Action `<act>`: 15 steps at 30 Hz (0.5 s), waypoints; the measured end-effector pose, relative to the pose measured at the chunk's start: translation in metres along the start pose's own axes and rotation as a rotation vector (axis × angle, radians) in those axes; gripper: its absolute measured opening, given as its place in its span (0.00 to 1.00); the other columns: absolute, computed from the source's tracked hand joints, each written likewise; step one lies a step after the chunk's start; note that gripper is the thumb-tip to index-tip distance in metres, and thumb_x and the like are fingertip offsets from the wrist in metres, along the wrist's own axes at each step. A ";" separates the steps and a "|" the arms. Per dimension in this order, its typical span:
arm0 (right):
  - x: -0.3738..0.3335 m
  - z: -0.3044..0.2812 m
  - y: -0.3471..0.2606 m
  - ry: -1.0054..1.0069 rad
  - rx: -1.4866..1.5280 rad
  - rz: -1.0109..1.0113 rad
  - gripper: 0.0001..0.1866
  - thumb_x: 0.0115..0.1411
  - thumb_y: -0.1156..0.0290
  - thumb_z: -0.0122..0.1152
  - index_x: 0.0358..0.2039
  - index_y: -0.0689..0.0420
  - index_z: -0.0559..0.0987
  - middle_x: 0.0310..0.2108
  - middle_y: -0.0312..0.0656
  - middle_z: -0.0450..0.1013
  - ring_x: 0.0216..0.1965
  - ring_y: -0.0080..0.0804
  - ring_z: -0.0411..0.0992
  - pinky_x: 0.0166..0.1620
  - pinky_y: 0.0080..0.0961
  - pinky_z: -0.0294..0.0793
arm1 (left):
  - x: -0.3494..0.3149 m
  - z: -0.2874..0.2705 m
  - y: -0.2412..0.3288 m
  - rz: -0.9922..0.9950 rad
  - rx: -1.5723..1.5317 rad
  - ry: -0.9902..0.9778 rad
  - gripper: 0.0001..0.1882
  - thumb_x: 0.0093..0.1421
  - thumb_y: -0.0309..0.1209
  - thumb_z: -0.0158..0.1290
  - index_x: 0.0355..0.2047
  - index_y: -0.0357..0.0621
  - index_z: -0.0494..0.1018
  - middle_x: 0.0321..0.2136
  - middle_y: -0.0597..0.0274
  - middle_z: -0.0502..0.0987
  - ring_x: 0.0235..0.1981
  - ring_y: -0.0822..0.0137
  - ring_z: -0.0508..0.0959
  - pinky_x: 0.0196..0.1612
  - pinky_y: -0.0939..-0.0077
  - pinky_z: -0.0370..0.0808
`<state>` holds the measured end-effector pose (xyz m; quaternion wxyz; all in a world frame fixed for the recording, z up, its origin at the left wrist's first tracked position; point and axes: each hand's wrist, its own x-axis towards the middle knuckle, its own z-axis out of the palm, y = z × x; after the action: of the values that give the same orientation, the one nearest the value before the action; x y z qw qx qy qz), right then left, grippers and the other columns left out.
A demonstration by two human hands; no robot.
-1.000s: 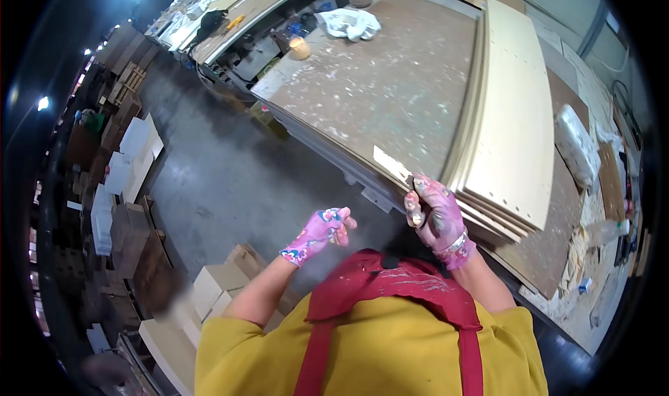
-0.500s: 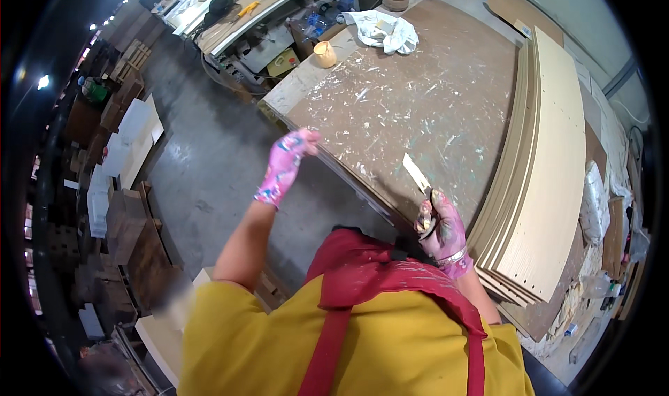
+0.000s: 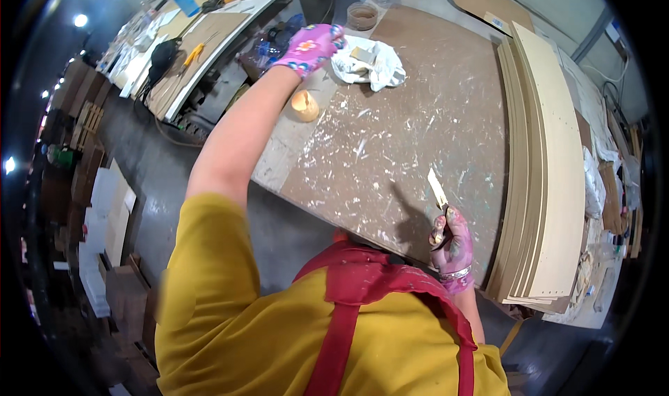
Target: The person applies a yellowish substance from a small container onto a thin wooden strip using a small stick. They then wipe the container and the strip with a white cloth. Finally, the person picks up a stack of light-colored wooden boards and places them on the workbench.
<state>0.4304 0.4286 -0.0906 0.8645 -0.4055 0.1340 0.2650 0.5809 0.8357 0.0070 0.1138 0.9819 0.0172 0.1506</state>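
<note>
A pale-bladed scraper (image 3: pixel 437 188) is standing out of the right hand (image 3: pixel 453 246), at five o'clock from the middle of the tabletop (image 3: pixel 418 131). Gloved fingers are curling tightly around its handle, and the blade is pointing towards eleven o'clock — probably so that its coated edge is staying clear of the apron (image 3: pixel 376 274) and of the stacked panels (image 3: pixel 550 187) at three o'clock. The right arm is bending close to the body, its wrist sitting low over the near edge of the table.

The left hand (image 3: pixel 311 49) is hovering towards half past ten, right beside a crumpled white wrapping (image 3: pixel 380 68) with a tan lump in its folds. Its back is facing up and hiding the fingers, so whether they are gripping or touching anything is something I cannot tell. That arm is stretching far forward with only a slight elbow bend, apparently because these things are lying towards the far side.

At half past nine an orange-cream cup (image 3: pixel 304 107) is standing, and at half past eleven a round tub (image 3: pixel 362 16) — both perhaps sitting near the rim to leave the middle for working.
</note>
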 end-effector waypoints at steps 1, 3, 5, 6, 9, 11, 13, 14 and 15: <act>0.004 0.006 0.004 0.050 0.015 -0.012 0.13 0.66 0.67 0.47 0.46 0.59 0.71 0.25 0.32 0.68 0.24 0.16 0.68 0.24 0.14 0.68 | 0.016 0.016 -0.010 0.042 0.015 -0.064 0.09 0.56 0.34 0.48 0.34 0.47 0.73 0.32 0.52 0.76 0.36 0.51 0.76 0.40 0.63 0.71; 0.010 0.017 0.005 0.075 0.053 -0.014 0.13 0.66 0.67 0.46 0.48 0.58 0.70 0.26 0.32 0.68 0.24 0.16 0.68 0.24 0.15 0.68 | 0.037 0.038 -0.017 0.175 0.101 -0.146 0.07 0.54 0.33 0.49 0.31 0.46 0.71 0.31 0.52 0.75 0.36 0.51 0.76 0.38 0.62 0.70; 0.017 0.019 0.006 0.069 0.018 -0.037 0.14 0.66 0.68 0.45 0.50 0.58 0.68 0.28 0.34 0.70 0.25 0.18 0.68 0.25 0.18 0.69 | 0.053 0.063 -0.028 0.185 0.200 -0.179 0.09 0.53 0.35 0.51 0.34 0.48 0.73 0.33 0.53 0.75 0.39 0.52 0.76 0.39 0.60 0.71; 0.018 0.021 0.005 0.060 0.014 -0.050 0.14 0.65 0.68 0.46 0.50 0.58 0.68 0.28 0.34 0.70 0.25 0.19 0.69 0.25 0.18 0.69 | 0.061 0.069 -0.027 0.198 0.224 -0.195 0.11 0.54 0.36 0.52 0.36 0.49 0.74 0.34 0.53 0.75 0.40 0.52 0.76 0.40 0.60 0.72; 0.027 0.028 0.000 0.039 -0.032 -0.101 0.14 0.65 0.67 0.48 0.49 0.58 0.68 0.28 0.37 0.71 0.25 0.21 0.69 0.26 0.20 0.69 | 0.070 0.085 -0.021 0.143 0.132 -0.216 0.16 0.53 0.37 0.54 0.42 0.50 0.74 0.40 0.51 0.75 0.42 0.52 0.76 0.43 0.61 0.74; 0.039 0.033 -0.002 0.043 -0.097 -0.156 0.14 0.65 0.66 0.49 0.48 0.58 0.68 0.28 0.38 0.71 0.24 0.22 0.68 0.25 0.21 0.69 | 0.071 0.090 -0.015 0.140 0.100 -0.214 0.20 0.52 0.39 0.56 0.46 0.52 0.72 0.42 0.51 0.73 0.45 0.52 0.75 0.45 0.61 0.73; 0.052 0.040 -0.003 0.029 -0.081 -0.134 0.14 0.64 0.68 0.50 0.48 0.59 0.67 0.28 0.40 0.71 0.26 0.25 0.68 0.28 0.22 0.69 | 0.078 0.098 -0.019 0.189 0.188 -0.241 0.21 0.53 0.37 0.56 0.48 0.52 0.71 0.43 0.52 0.72 0.45 0.52 0.75 0.46 0.60 0.73; 0.058 0.045 -0.004 0.021 -0.074 -0.123 0.14 0.64 0.69 0.50 0.48 0.59 0.67 0.28 0.41 0.71 0.27 0.26 0.68 0.29 0.23 0.69 | 0.081 0.112 -0.033 0.238 0.223 -0.244 0.21 0.53 0.36 0.55 0.49 0.52 0.70 0.43 0.52 0.71 0.45 0.52 0.75 0.46 0.59 0.73; 0.062 0.051 -0.004 0.032 -0.027 -0.117 0.11 0.64 0.66 0.51 0.44 0.57 0.68 0.27 0.39 0.70 0.22 0.24 0.66 0.25 0.21 0.67 | 0.080 0.121 -0.036 0.295 0.248 -0.263 0.21 0.54 0.35 0.55 0.49 0.52 0.70 0.43 0.53 0.71 0.45 0.52 0.75 0.46 0.59 0.73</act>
<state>0.4846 0.4876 -0.0835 0.8708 -0.4284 0.1202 0.2092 0.6936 0.8496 -0.0902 -0.0298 0.9914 -0.1230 0.0333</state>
